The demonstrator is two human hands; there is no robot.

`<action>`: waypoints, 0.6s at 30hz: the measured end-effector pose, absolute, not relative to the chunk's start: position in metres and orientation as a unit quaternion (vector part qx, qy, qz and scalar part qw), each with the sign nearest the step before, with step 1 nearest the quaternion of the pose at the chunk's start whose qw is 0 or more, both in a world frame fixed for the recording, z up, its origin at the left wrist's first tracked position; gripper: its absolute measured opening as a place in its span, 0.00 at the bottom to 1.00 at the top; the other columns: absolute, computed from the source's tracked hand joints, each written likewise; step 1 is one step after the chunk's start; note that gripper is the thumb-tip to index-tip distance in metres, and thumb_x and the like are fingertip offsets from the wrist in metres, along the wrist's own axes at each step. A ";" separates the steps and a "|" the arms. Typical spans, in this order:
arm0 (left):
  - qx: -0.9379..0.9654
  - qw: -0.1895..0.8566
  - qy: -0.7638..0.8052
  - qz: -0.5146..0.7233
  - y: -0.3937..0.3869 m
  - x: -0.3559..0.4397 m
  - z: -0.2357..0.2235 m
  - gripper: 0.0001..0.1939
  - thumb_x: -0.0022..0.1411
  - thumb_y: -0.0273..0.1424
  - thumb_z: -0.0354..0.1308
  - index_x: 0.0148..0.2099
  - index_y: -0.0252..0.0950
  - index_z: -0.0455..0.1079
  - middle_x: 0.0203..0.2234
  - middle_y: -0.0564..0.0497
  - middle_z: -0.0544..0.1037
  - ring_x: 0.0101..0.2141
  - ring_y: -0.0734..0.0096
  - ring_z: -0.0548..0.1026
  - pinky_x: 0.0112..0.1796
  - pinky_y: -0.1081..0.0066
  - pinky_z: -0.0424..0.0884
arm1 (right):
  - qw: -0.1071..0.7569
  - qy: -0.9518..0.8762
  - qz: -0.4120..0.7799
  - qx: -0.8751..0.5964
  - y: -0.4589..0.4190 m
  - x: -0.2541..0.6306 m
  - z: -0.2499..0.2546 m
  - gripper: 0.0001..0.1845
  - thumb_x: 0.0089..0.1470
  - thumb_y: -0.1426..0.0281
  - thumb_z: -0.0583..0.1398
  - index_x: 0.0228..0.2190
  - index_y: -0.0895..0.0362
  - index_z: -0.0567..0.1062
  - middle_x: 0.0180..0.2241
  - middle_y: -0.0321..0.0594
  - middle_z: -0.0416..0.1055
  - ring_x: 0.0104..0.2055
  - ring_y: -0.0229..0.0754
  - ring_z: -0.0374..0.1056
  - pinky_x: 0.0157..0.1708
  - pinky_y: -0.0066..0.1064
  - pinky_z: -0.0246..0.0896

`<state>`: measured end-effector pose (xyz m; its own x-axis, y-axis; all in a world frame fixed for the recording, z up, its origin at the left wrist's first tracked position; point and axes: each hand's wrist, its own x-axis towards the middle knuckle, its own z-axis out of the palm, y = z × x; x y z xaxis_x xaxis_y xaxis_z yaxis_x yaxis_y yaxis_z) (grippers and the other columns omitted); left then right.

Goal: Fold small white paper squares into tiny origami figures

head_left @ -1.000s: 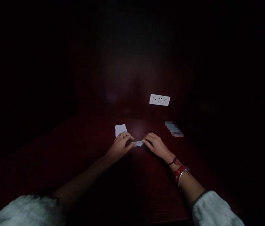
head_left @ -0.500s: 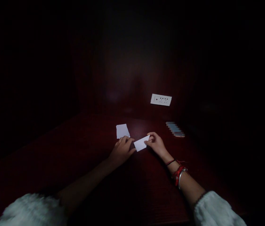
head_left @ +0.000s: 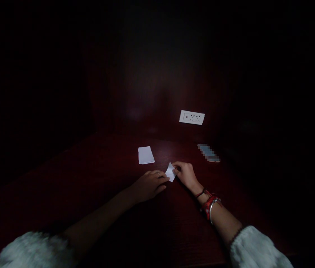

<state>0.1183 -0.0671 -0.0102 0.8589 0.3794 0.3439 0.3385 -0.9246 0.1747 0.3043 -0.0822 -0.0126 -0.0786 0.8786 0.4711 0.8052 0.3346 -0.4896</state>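
Currently, the right hand (head_left: 185,175) is pinching a small white sheet of thin paper (head_left: 170,174) by its right side between thumb and fingers, while the left hand (head_left: 148,186) is grasping nothing: its fingertips are reaching the sheet's lower left side, and its thumb is standing apart. The sheet is bending, its top corner pointing toward the far edge of the dark red wooden table (head_left: 109,163), and whether its underside is touching the wood I cannot tell. A loose pile of white rectangular papers (head_left: 146,155) is lying between the hands and that far edge, to the left, and a flat phone with a pixelated screen (head_left: 208,153) is resting farther right, near the same edge. Good handling is probably depending on a light pinch, since thin paper is likely creasing wherever fingers are squeezing hard. Ideally, the left fingertips are steadying the lower corner flat against the wood while the right hand is guiding its side, corners lining up before any firm pressing.
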 end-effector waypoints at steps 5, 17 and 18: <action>0.962 0.028 0.219 0.161 -0.063 0.112 -0.011 0.16 0.57 0.38 0.45 0.49 0.50 0.58 0.44 0.51 0.59 0.44 0.62 0.59 0.40 0.64 0.56 | 0.282 -0.810 -0.001 -0.514 -0.085 0.302 -0.008 0.12 0.47 0.78 0.52 0.32 0.57 0.72 0.30 0.40 0.69 0.34 0.37 0.62 0.37 0.27 0.55; 0.966 -0.028 0.223 0.127 -0.062 0.111 -0.016 0.18 0.59 0.41 0.40 0.51 0.50 0.53 0.48 0.50 0.54 0.48 0.58 0.52 0.42 0.59 0.54 | 0.206 -0.863 -0.056 -0.458 -0.084 0.305 -0.014 0.11 0.51 0.73 0.50 0.32 0.58 0.72 0.31 0.40 0.66 0.36 0.36 0.59 0.37 0.27 0.54; 0.967 -0.028 0.222 0.125 -0.062 0.111 -0.016 0.18 0.59 0.41 0.39 0.52 0.50 0.53 0.49 0.50 0.54 0.48 0.59 0.52 0.42 0.59 0.54 | 0.202 -0.863 -0.059 -0.459 -0.084 0.305 -0.014 0.11 0.51 0.73 0.50 0.32 0.58 0.72 0.31 0.40 0.65 0.35 0.36 0.59 0.37 0.27 0.53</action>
